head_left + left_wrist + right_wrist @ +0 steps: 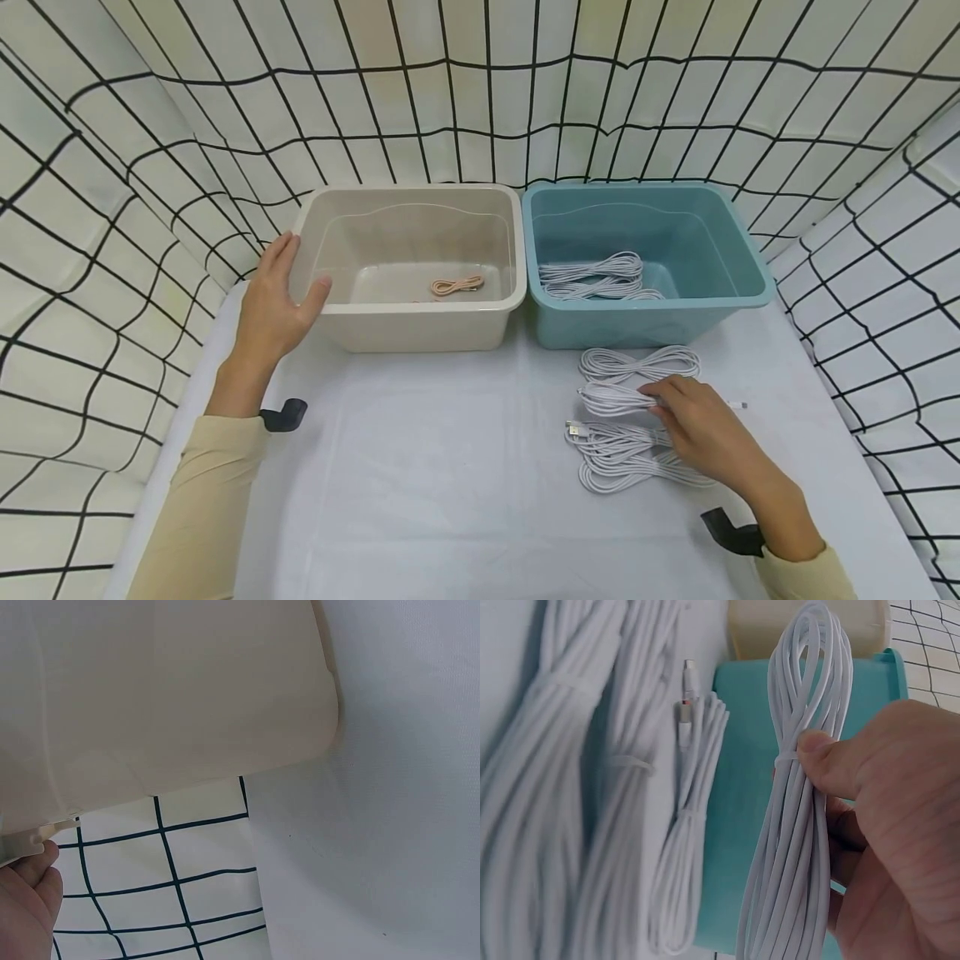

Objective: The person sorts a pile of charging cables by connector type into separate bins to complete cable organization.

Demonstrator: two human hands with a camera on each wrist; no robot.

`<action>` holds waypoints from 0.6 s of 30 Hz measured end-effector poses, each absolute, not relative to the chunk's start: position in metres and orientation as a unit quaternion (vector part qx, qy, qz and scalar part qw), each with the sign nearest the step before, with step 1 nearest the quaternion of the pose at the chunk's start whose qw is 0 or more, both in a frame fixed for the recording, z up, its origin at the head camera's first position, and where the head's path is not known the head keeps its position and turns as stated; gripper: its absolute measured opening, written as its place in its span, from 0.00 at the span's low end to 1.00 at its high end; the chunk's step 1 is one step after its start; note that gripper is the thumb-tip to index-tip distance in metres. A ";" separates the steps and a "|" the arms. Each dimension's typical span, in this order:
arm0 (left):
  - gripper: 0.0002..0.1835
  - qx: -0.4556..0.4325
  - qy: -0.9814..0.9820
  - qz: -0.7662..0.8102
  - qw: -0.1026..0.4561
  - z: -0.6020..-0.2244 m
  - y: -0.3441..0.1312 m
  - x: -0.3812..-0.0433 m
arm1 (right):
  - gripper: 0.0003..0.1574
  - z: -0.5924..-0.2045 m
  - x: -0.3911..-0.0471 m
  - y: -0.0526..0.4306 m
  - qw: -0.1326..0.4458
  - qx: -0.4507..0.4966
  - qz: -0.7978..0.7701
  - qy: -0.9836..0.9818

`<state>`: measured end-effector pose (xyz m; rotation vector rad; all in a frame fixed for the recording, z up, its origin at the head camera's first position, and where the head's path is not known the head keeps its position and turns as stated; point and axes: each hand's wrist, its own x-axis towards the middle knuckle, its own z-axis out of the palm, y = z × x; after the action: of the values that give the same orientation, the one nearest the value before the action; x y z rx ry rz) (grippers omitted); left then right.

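Observation:
My right hand (pixel 701 425) pinches a tied bundle of white USB cable (pixel 795 780) between thumb and fingers, near its small tie. In the head view this held cable (pixel 611 400) is above the white tablecloth, between a looped white cable bundle (pixel 637 362) behind it and more white cable bundles (pixel 618 458) in front. My left hand (pixel 273 312) rests at the left front corner of a beige bin (pixel 420 329), fingers along the side rim and thumb over the front rim. One small light-orange cable bundle (pixel 457 286) lies inside that bin.
Right of the beige bin stands a teal bin (pixel 622 325) with several white cable bundles (pixel 592 275) in it. Black wire mesh (pixel 487 100) encloses the back and both sides. White cloth (pixel 420 475) covers the table.

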<state>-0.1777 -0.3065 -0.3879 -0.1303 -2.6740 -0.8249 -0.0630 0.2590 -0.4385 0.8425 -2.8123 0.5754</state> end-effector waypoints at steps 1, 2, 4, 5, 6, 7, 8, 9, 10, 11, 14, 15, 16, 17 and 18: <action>0.43 -0.045 -0.941 -0.289 0.169 -0.388 -0.306 -0.178 | 0.19 -0.437 -0.064 0.260 0.083 0.287 0.190 -0.935; 0.43 -0.044 -0.942 -0.288 0.169 -0.388 -0.306 -0.178 | 0.19 -0.435 -0.066 0.260 0.089 0.293 0.189 -0.933; 0.43 -0.043 -0.943 -0.285 0.167 -0.388 -0.306 -0.178 | 0.20 -0.432 -0.068 0.261 0.098 0.299 0.188 -0.930; 0.43 -0.042 -0.943 -0.285 0.166 -0.387 -0.306 -0.177 | 0.20 -0.429 -0.069 0.261 0.101 0.300 0.187 -0.930; 0.43 -0.041 -0.944 -0.283 0.165 -0.387 -0.306 -0.177 | 0.20 -0.427 -0.070 0.261 0.101 0.301 0.188 -0.930; 0.43 -0.040 -0.944 -0.282 0.165 -0.387 -0.306 -0.177 | 0.20 -0.424 -0.071 0.260 0.102 0.301 0.187 -0.929; 0.43 -0.040 -0.944 -0.282 0.165 -0.387 -0.306 -0.177 | 0.21 -0.421 -0.072 0.260 0.102 0.302 0.187 -0.929; 0.43 -0.041 -0.944 -0.283 0.165 -0.387 -0.306 -0.177 | 0.21 -0.418 -0.073 0.260 0.103 0.302 0.186 -0.929; 0.43 -0.042 -0.944 -0.283 0.165 -0.387 -0.305 -0.177 | 0.21 -0.415 -0.074 0.260 0.103 0.303 0.185 -0.929; 0.43 -0.042 -0.944 -0.283 0.165 -0.387 -0.305 -0.177 | 0.21 -0.413 -0.075 0.260 0.104 0.304 0.183 -0.929; 0.43 -0.043 -0.944 -0.283 0.167 -0.387 -0.305 -0.177 | 0.23 -0.403 -0.078 0.260 0.106 0.307 0.179 -0.929; 0.43 -0.043 -0.944 -0.282 0.167 -0.387 -0.305 -0.178 | 0.23 -0.400 -0.080 0.260 0.107 0.308 0.178 -0.928; 0.43 -0.043 -0.944 -0.282 0.168 -0.387 -0.305 -0.178 | 0.24 -0.397 -0.081 0.260 0.109 0.310 0.177 -0.928; 0.43 -0.043 -0.944 -0.282 0.168 -0.387 -0.305 -0.178 | 0.25 -0.393 -0.083 0.261 0.112 0.312 0.176 -0.927; 0.43 -0.043 -0.944 -0.282 0.168 -0.387 -0.305 -0.178 | 0.25 -0.390 -0.085 0.261 0.115 0.314 0.176 -0.926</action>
<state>-0.1776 -0.3051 -0.3867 -0.1212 -2.6837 -0.8011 -0.0846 0.2609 -0.3899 0.9206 -2.7128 0.5143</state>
